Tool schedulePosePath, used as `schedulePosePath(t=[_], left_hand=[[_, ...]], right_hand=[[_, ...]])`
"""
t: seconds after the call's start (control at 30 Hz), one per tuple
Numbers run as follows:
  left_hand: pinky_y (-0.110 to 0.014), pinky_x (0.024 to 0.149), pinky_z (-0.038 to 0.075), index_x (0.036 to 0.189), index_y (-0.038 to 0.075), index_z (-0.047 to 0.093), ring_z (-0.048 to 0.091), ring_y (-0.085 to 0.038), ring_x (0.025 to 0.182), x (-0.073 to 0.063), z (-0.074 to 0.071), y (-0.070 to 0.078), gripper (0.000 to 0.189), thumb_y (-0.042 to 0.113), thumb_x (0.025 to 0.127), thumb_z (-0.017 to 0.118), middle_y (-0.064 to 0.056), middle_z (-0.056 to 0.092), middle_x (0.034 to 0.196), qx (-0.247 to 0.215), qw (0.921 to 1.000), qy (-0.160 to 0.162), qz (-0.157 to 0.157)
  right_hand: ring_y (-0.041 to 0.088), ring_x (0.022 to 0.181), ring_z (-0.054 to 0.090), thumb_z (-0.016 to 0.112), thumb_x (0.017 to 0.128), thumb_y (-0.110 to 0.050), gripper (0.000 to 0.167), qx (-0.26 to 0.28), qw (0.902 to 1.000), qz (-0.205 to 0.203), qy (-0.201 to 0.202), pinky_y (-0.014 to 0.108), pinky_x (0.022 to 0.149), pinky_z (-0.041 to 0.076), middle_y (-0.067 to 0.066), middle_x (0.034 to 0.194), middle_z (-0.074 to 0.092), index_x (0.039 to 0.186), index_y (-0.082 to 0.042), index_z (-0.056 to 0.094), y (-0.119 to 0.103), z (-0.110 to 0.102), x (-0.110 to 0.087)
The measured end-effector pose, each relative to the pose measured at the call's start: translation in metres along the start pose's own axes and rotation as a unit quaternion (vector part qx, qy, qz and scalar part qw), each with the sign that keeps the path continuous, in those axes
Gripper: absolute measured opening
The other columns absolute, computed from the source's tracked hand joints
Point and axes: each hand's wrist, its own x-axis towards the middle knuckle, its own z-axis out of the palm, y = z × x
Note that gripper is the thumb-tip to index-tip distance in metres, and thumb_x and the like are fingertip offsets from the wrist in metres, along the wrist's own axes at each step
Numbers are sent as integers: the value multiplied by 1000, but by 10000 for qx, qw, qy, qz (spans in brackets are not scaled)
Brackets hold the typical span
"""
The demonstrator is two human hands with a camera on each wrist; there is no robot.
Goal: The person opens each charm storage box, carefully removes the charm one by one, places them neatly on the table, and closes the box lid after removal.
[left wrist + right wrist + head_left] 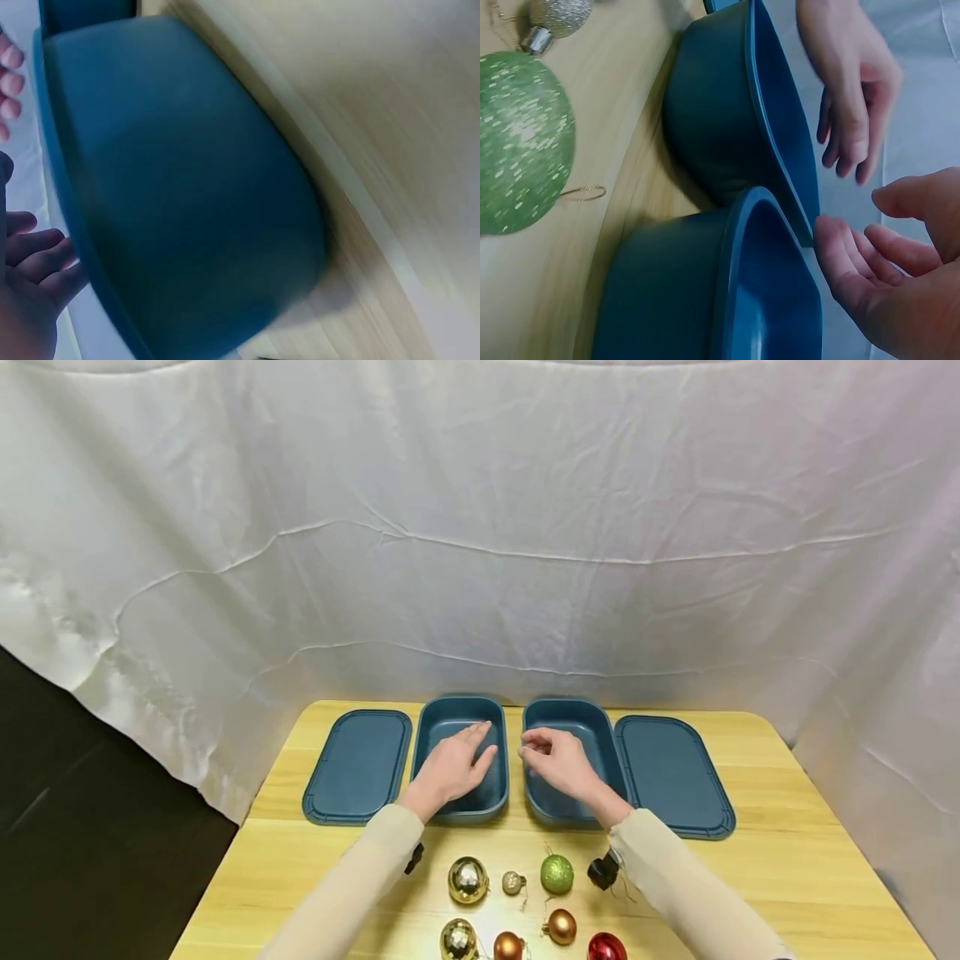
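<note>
Two blue rectangular boxes stand side by side without lids. Over the left box [471, 817] is my left hand [452, 766], palm down with fingers extended and nothing in them. My right hand [558, 762] hovers above the right box [555, 816], its fingers loosely bent and holding nothing. In the right wrist view, the right hand [892, 262] shows a gap between thumb and fingers, and the left hand [855, 82] hangs over the farther box. Nearest the boxes on the table lie a green glittery bauble [557, 874], a shiny gold bauble [467, 880] and a small pale-gold bauble [513, 882].
Flat blue lids lie outside the boxes, one at left [358, 768] and one at right [675, 777]. Closer to me are another gold bauble [458, 938], copper baubles [561, 927] and a red bauble [606, 947]. A pale curtain [480, 593] hangs behind the wooden table [795, 860].
</note>
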Motion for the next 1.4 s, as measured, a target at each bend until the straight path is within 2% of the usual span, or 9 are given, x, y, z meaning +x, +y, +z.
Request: schedulePosePath(t=[0.2, 0.3, 0.37, 0.5, 0.73, 0.83, 1.13, 1.3, 1.4], left_hand=[[-43, 86, 64, 143, 1, 64, 79, -28, 92, -7, -11, -14, 44, 27, 108, 60, -19, 73, 133, -19, 9944, 1060, -3], [-37, 66, 61, 140, 2, 68, 66, -17, 58, -12, -18, -21, 41, 25, 106, 62, -17, 80, 109, -110, 9909, 1322, -212], [-34, 57, 55, 136, 2, 71, 58, -13, 50, -15, -23, -25, 38, 24, 105, 64, -13, 80, 93, -121, 9887, 1457, -342], [-33, 52, 52, 126, 3, 77, 59, -15, 52, -21, -29, -35, 32, 22, 103, 66, -6, 74, 72, -56, 9835, 1739, -500], [-40, 61, 61, 115, 4, 81, 73, -20, 64, -35, -39, -49, 25, 19, 102, 66, -9, 81, 86, -128, 9789, 1834, -893], [-39, 61, 61, 116, 5, 81, 74, -20, 67, -41, -43, -55, 24, 19, 103, 66, -10, 82, 90, -437, 9748, 1716, -1355], [-28, 60, 60, 127, 7, 76, 77, -14, 65, -60, -52, -78, 31, 24, 104, 66, -13, 82, 99, -1594, 9319, 1285, -2992], [-27, 58, 57, 126, 2, 76, 74, -15, 61, -74, -55, -97, 32, 22, 103, 66, -16, 81, 96, -1512, 9195, 1290, -3391], [-38, 70, 60, 122, -1, 77, 77, -25, 73, -85, -57, -110, 31, 20, 101, 66, -17, 81, 96, -1152, 9169, 1440, -3540]], right_hand=[[44, 84, 76, 69, 101, -10, 32, 283, 9994, 204, -64, 36, 66, 65, 20, 106, 77, 128, 7, 70, -1, 11, 12], [45, 84, 77, 70, 100, -11, 34, 331, 9986, 391, -114, 38, 68, 66, 21, 108, 77, 129, 7, 70, -1, 16, 17], [43, 82, 77, 71, 100, -11, 35, 303, 9984, 465, -120, 41, 70, 66, 21, 108, 77, 130, 7, 70, 0, 18, 18], [40, 76, 78, 71, 99, -10, 36, 211, 9984, 518, -81, 40, 73, 66, 19, 107, 78, 130, 7, 70, 1, 22, 20], [33, 72, 78, 71, 99, -6, 35, 100, 9983, 561, -100, 37, 67, 65, 19, 108, 76, 132, 6, 69, 2, 25, 20], [32, 72, 78, 71, 98, -4, 34, 25, 9984, 560, -82, 35, 66, 65, 19, 108, 76, 131, 6, 70, 3, 26, 20], [29, 72, 79, 73, 95, -2, 38, -196, 9983, 518, -202, 34, 69, 65, 22, 115, 76, 132, 7, 69, 1, 31, 22], [32, 77, 79, 73, 96, -2, 39, -391, 9977, 495, -244, 36, 74, 66, 24, 119, 75, 133, 7, 69, 0, 33, 22], [34, 77, 79, 74, 95, -2, 39, -370, 9978, 500, -230, 37, 75, 66, 24, 120, 75, 133, 7, 69, 0, 34, 22]])
